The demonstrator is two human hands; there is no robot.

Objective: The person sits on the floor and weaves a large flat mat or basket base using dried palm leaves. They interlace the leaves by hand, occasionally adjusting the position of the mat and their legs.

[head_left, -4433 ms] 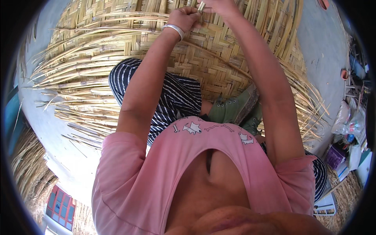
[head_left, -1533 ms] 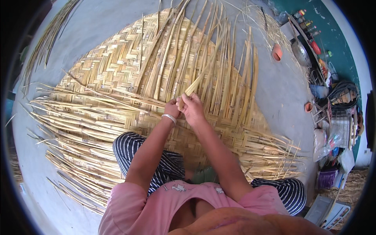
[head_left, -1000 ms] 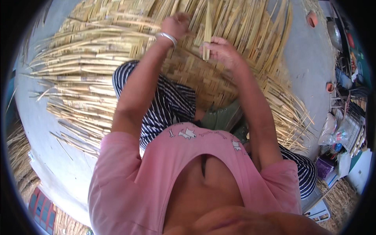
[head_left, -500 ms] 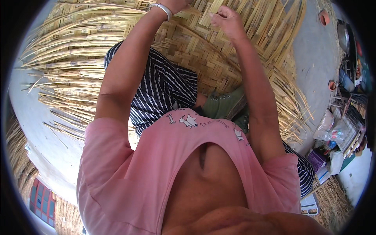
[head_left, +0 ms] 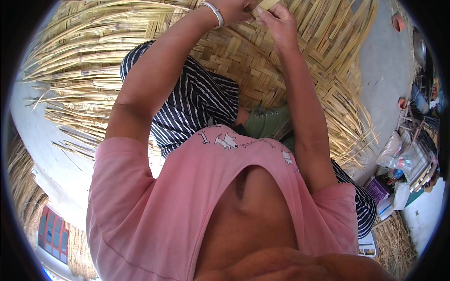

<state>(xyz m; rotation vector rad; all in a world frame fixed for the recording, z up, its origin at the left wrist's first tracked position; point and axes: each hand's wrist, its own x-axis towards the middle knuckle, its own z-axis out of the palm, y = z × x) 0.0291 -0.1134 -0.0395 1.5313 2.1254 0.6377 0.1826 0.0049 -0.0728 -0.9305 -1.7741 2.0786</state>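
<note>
Apparently pinched pale strip [head_left: 267,4] at top centre with right hand [head_left: 282,24]; couldn't tell finger closure on left hand [head_left: 236,12]. Probably needed to keep strip flat over woven mat [head_left: 248,61].

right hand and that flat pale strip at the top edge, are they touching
Touching: the head view shows the right hand with its thumb and fingers pinching the flat pale strip, no gap between them.

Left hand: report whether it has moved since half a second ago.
Yes: judged against the pale strips fanned out at the picture's left, the left hand has moved rightward, away from them and closer to the right hand.
</note>
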